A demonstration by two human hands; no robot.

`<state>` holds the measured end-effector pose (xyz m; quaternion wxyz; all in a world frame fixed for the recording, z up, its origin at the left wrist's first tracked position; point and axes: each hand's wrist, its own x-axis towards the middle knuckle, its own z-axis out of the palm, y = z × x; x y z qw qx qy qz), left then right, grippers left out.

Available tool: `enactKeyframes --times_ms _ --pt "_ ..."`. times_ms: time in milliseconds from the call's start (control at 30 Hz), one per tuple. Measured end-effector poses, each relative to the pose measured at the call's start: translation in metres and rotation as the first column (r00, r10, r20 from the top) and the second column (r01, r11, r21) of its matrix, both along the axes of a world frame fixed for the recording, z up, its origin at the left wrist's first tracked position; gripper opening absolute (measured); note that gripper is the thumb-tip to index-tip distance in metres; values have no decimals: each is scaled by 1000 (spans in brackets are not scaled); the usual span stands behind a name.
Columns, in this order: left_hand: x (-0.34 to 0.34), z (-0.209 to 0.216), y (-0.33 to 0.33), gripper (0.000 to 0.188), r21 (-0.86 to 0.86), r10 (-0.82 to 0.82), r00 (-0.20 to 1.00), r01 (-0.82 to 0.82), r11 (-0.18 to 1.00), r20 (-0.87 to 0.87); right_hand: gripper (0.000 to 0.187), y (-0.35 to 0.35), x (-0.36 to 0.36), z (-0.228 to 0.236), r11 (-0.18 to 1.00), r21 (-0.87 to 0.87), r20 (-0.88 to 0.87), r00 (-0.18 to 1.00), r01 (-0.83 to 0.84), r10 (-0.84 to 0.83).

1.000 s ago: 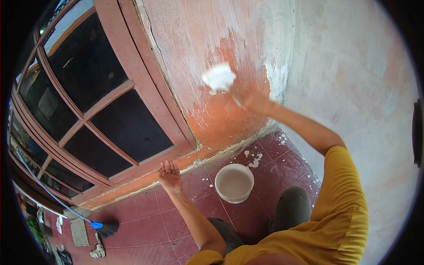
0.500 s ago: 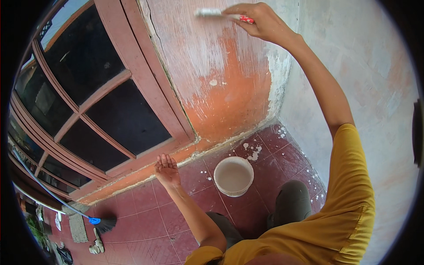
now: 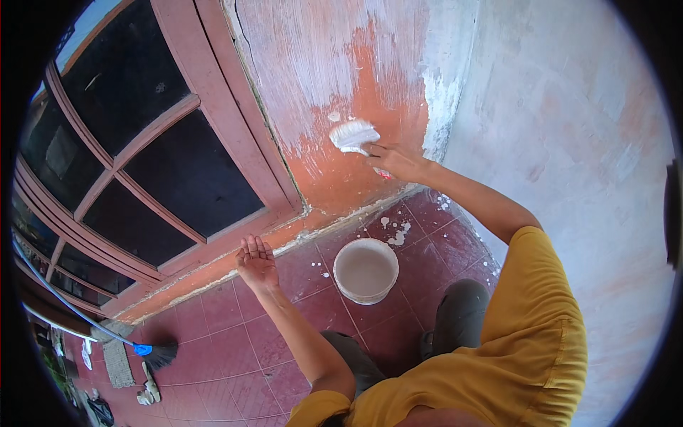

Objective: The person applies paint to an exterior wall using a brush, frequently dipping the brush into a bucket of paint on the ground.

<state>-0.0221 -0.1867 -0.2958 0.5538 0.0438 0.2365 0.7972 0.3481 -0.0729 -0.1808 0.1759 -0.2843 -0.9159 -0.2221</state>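
My right hand (image 3: 398, 162) grips a wide paintbrush (image 3: 353, 136) by its handle, a bit of red showing below the fingers. White paint coats the bristles, which are at the lower orange part of the wall (image 3: 356, 174); whether they touch it I cannot tell. Streaky white paint covers the wall above. My left hand (image 3: 257, 263) is held out palm up with nothing in it, fingers stretched, near the base of the window frame. On the floor between my hands and my feet stands a white bucket (image 3: 366, 271) with whitish paint inside.
A brown wooden window frame (image 3: 235, 135) with dark panes fills the left. A pale side wall (image 3: 548, 178) rises on the right. White drips (image 3: 398, 233) spot the red tiled floor (image 3: 213, 356). A blue-handled broom (image 3: 158, 351), a mat (image 3: 118, 364) and footwear (image 3: 149, 390) lie lower left.
My right hand has brought the paintbrush down from high on the wall to its lower orange part. The left hand stays outstretched. The whole view has shifted slightly.
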Motion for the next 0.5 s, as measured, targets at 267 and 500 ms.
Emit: enactKeyframes --times_ms 267,500 --pt "-3 4 -6 26 22 19 1000 -19 1000 9 36 14 -21 122 976 -201 -161 986 -85 53" --pt "-5 3 -4 24 4 17 1000 -17 1000 13 45 13 -29 182 830 557 -412 864 -13 290"
